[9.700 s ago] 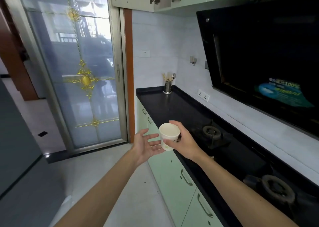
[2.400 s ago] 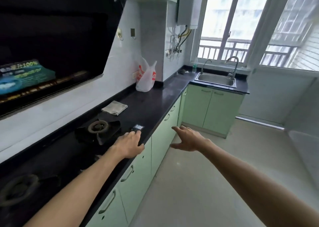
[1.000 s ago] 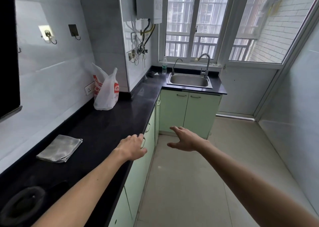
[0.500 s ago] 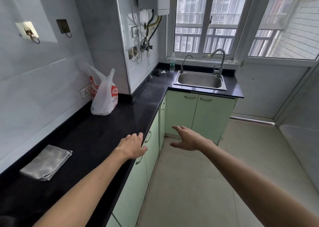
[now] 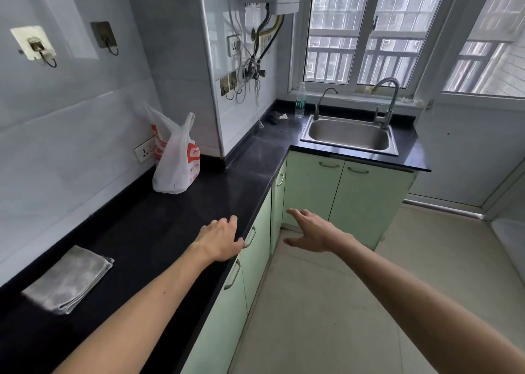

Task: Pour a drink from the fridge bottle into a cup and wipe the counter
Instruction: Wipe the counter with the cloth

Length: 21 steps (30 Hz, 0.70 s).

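A folded grey cloth (image 5: 69, 280) lies on the black counter (image 5: 170, 220) at the lower left, near the wall. My left hand (image 5: 220, 238) hovers over the counter's front edge, fingers curled, holding nothing. My right hand (image 5: 312, 230) is stretched out over the floor in front of the green cabinets, fingers apart and empty. A clear plastic bottle (image 5: 300, 100) with a green label stands in the far corner left of the sink. The cup is out of view.
A white and red plastic bag (image 5: 176, 160) stands against the wall on the counter. A steel sink (image 5: 350, 135) with two taps sits under the window. Green cabinet doors (image 5: 341, 197) run below the counter. Pale floor spreads to the right.
The view has come a little closer to the sink corner and tipped down. The grey cloth now sits lower left. Both hands stay empty, in nearly the same pose.
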Each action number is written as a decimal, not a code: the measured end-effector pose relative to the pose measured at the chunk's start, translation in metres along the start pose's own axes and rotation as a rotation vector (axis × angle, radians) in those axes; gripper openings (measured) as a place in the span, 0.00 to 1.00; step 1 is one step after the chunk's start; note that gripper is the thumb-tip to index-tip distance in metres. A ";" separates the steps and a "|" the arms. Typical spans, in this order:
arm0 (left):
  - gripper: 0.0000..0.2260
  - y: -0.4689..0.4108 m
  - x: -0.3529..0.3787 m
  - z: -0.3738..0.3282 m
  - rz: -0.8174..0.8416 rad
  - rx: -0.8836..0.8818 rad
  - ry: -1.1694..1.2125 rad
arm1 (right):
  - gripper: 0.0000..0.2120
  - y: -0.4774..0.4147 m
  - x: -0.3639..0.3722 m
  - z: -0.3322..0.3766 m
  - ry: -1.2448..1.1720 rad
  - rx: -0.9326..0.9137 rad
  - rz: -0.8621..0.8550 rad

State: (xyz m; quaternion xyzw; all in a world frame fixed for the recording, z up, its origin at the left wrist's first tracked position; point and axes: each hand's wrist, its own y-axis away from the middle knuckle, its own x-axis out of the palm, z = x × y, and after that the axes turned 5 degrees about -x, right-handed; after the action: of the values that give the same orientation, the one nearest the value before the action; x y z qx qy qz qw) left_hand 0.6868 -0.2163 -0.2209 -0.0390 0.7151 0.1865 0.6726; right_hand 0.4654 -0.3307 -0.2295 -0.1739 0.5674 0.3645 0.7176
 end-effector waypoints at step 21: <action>0.28 -0.201 -0.020 0.051 -0.018 -0.015 -0.003 | 0.39 -0.200 -0.045 -0.045 0.028 -0.018 0.000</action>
State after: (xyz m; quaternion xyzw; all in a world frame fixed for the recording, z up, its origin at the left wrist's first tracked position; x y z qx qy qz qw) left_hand 0.7983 -0.3905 -0.2454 -0.0504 0.7124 0.1859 0.6749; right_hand 0.5747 -0.5101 -0.2337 -0.1855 0.5742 0.3669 0.7080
